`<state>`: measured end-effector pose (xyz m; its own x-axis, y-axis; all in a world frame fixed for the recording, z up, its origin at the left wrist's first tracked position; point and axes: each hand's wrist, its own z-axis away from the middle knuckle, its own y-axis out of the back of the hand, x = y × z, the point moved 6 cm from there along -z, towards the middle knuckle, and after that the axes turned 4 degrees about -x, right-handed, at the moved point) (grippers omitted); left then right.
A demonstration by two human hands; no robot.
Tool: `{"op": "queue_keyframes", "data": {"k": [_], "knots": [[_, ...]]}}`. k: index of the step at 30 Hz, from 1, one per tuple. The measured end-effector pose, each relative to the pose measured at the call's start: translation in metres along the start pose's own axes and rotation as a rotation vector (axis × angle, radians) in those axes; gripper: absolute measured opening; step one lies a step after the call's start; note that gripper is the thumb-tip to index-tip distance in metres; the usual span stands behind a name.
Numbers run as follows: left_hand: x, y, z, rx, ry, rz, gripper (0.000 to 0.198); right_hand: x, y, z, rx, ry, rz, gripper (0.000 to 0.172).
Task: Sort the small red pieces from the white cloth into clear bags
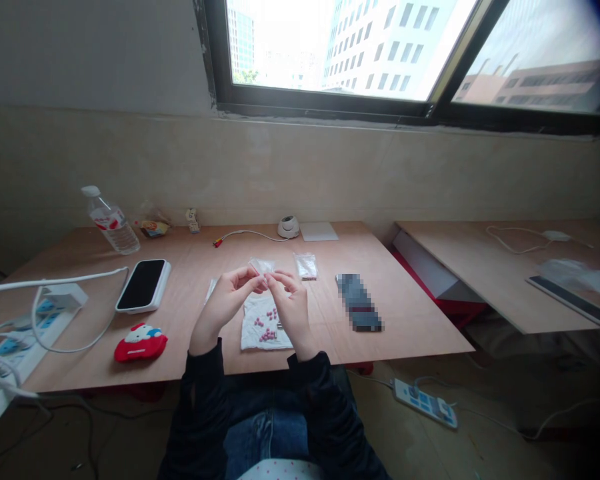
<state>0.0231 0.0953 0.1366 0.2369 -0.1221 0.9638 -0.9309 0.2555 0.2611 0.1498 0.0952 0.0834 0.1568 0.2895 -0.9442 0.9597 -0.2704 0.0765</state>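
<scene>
My left hand (pixel 227 297) and my right hand (pixel 290 303) meet above the table with fingertips pinched together. Whatever lies between them is too small to make out. Just behind the fingertips shows a clear plastic bag (pixel 261 265); whether the fingers touch it, I cannot tell. Beneath the hands, a white cloth or tissue (pixel 250 339) is spread out, partly covered by my right hand. Several small pinkish-purple beads or pellets (pixel 267 335) lie on it. Farther back sits a small clear bag (pixel 306 266) with something inside.
At left stand a tilted-looking water bottle (pixel 113 223), a white-cased phone (pixel 144 285), a red pouch (pixel 141 343) and a power strip (pixel 40 333) with cables. A dome camera (pixel 288 227) sits at the back. A blurred-out dark phone-like object (pixel 360 303) lies right.
</scene>
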Motion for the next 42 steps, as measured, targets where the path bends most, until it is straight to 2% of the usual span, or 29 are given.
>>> {"op": "queue_keyframes", "data": {"k": [9,19,21,26,30,33,37,42], "knots": [[-0.017,-0.009,-0.017,-0.014,-0.225,0.034,0.024,-0.003,-0.006,0.000,-0.096,0.016,-0.053,0.025],[-0.017,-0.012,-0.017,-0.025,-0.226,-0.139,0.031,-0.013,-0.008,-0.001,-0.180,0.040,-0.130,0.039],[-0.018,-0.013,-0.017,-0.023,-0.222,-0.156,0.032,-0.013,-0.008,-0.001,-0.188,0.049,-0.122,0.038],[-0.019,-0.013,-0.018,0.007,-0.212,-0.185,0.033,-0.011,-0.002,0.000,-0.097,0.043,-0.026,0.027],[-0.019,-0.011,-0.016,0.010,-0.197,-0.233,0.032,-0.016,-0.008,0.005,-0.189,0.086,0.086,0.034],[-0.018,-0.009,-0.015,-0.003,-0.175,-0.250,0.031,-0.017,-0.011,0.006,-0.222,0.093,0.137,0.032],[-0.014,-0.011,-0.014,-0.032,-0.185,-0.235,0.032,-0.016,-0.009,0.005,-0.214,0.098,0.130,0.032],[-0.012,-0.016,-0.014,-0.004,-0.210,-0.246,0.029,-0.015,-0.001,0.004,-0.161,0.041,0.054,0.032]]}}
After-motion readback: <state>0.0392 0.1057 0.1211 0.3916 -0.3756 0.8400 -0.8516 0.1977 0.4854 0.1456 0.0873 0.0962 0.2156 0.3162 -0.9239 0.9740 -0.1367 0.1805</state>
